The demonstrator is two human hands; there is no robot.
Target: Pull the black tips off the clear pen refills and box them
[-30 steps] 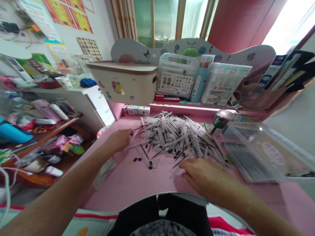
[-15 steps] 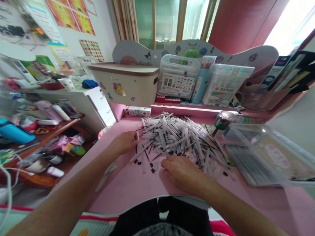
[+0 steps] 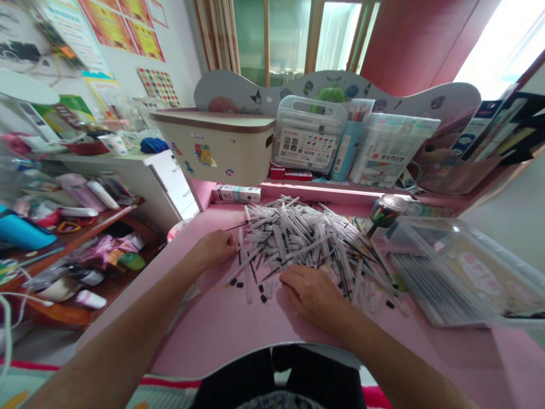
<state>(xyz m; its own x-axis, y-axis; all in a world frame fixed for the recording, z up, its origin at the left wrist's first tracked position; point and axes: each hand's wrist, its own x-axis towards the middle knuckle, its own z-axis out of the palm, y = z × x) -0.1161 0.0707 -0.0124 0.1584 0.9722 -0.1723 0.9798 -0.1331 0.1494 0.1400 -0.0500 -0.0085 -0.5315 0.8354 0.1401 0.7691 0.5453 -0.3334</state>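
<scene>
A heap of white translucent pen tubes [image 3: 298,227] mixed with thin black rods and small black caps [image 3: 263,298] lies on the pink desk [image 3: 238,335]. At the left edge of the heap is my left hand [image 3: 216,249], its fingers curled in; whatever they hold, if anything, is hidden. A white tube [image 3: 242,250] lies right beside those fingertips, and a thin black rod [image 3: 236,226] just beyond. My right hand [image 3: 313,292] rests palm down at the heap's front edge. Its fingers are bent and pressed together, their tips near a black rod, and the palm's contents are hidden.
To the right sits a clear plastic box [image 3: 468,267] with grey sticks [image 3: 434,287] inside, behind it a can [image 3: 387,210]. A shelf above holds a beige lidded bin [image 3: 221,147] and marker cases [image 3: 310,136]. A small carton [image 3: 237,193] lies below the bin.
My left hand has drawn slightly down from a white piece at its fingertips; a white tube now lies beside it. My right hand's fingers have shifted slightly toward the heap.
</scene>
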